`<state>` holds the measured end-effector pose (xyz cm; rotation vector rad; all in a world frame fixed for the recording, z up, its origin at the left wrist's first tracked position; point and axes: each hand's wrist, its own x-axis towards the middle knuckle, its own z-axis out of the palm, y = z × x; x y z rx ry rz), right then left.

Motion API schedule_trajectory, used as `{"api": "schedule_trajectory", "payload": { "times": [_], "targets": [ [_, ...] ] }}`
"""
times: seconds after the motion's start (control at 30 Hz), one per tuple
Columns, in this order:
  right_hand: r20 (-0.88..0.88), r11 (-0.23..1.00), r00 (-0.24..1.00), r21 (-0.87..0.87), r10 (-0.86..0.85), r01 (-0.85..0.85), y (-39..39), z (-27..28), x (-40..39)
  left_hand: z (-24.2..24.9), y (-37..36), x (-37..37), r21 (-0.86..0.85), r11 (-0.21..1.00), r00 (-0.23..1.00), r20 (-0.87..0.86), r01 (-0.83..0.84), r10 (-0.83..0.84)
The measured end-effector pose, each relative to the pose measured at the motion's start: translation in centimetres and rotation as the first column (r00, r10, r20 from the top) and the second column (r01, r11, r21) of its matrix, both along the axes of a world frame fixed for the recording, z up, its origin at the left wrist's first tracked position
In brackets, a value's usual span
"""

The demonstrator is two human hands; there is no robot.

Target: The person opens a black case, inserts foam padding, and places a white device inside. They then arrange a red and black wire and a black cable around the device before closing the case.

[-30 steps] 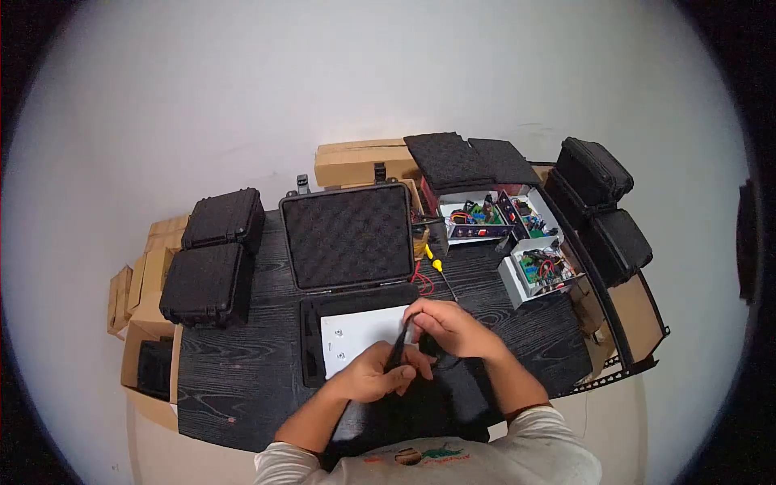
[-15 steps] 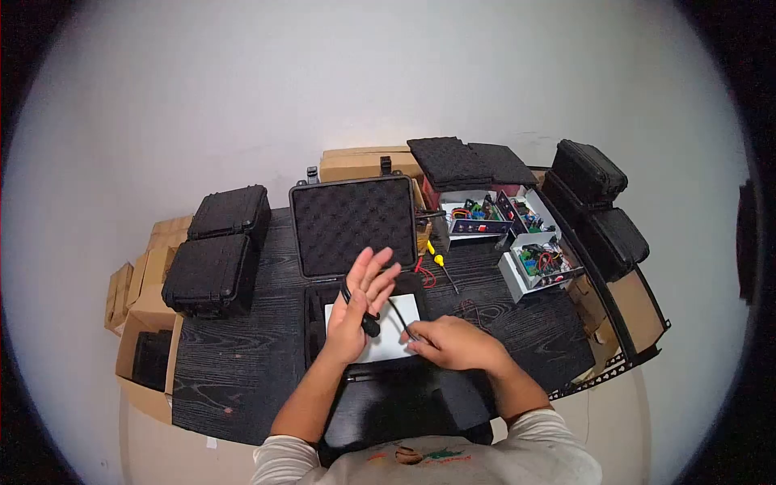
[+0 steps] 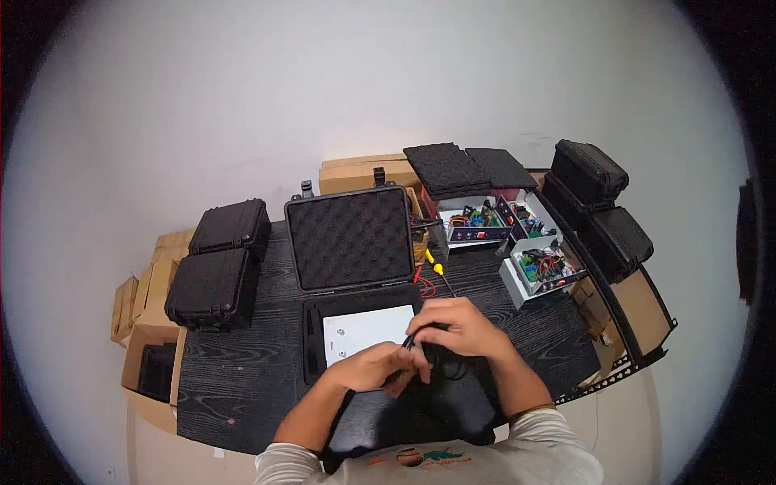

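A black cable [image 3: 459,373] is gathered between my two hands, over the front right of the open black case [image 3: 310,356]. My right hand [image 3: 461,327] is closed on it, with a loop hanging below the fingers. My left hand [image 3: 368,369] is closed round the cable from the other side; its fingertips are slightly blurred. Part of the cable is hidden by the fingers. A white metal box [image 3: 364,327] lies in the case's foam, its right part covered by my hands. The case's lid [image 3: 352,240], lined with bumpy foam, stands up behind.
Two closed black cases [image 3: 212,283] stand at the left, beside cardboard boxes [image 3: 151,335]. White boxes with circuit boards and wires [image 3: 543,267] sit at the right. A yellow-handled screwdriver [image 3: 439,271] lies behind my right hand. More black cases [image 3: 590,171] are stacked far right.
My left hand has turned from palm up and fingers spread to closed round the cable, moving lower. My right hand has moved up and right; the hands are now together.
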<state>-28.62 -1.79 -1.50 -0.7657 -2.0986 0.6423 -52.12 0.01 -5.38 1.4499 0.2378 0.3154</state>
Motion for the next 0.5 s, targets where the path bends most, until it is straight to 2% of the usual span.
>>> {"api": "schedule_trajectory", "payload": {
  "times": [0.03, 0.13, 0.17, 0.3, 0.4, 0.43, 0.5],
  "targets": [
    [-0.001, 0.994, 0.999, -0.107, -0.034, 0.034, 0.0, 0.1, -0.2, 0.7, -0.2, -0.2, -0.009, 0.999, 0.998, -0.055, -0.040, 0.039],
    [-0.008, 0.976, 0.988, -0.157, -0.155, 0.152, 0.8, -1.5, -1.1, -0.2, 0.5, -0.4, 0.006, 0.997, 0.977, 0.196, -0.081, 0.078],
    [-0.048, 0.972, 0.988, -0.191, -0.149, 0.137, 0.9, -2.5, -1.4, -0.4, 0.6, -0.4, 0.007, 0.994, 0.960, 0.259, -0.108, 0.103],
    [0.117, 0.877, 0.980, -0.438, -0.161, 0.196, -0.1, -4.1, -1.5, -1.0, 1.2, 0.1, -0.149, 0.942, 0.838, 0.431, -0.301, 0.336],
    [0.315, 0.948, 0.944, -0.257, -0.100, 0.186, -0.9, -5.0, -1.0, -1.5, 1.5, 1.5, -0.273, 0.818, 0.628, 0.534, -0.505, 0.566],
    [0.396, 0.966, 0.915, -0.202, -0.072, 0.163, -1.5, -4.7, -0.8, -1.5, 1.7, 1.4, -0.269, 0.812, 0.606, 0.554, -0.517, 0.570],
    [0.418, 0.970, 0.907, -0.201, -0.043, 0.139, -2.7, -3.7, -1.1, -0.8, 1.7, 1.3, -0.168, 0.741, 0.613, 0.460, -0.651, 0.643]
  ]
}}
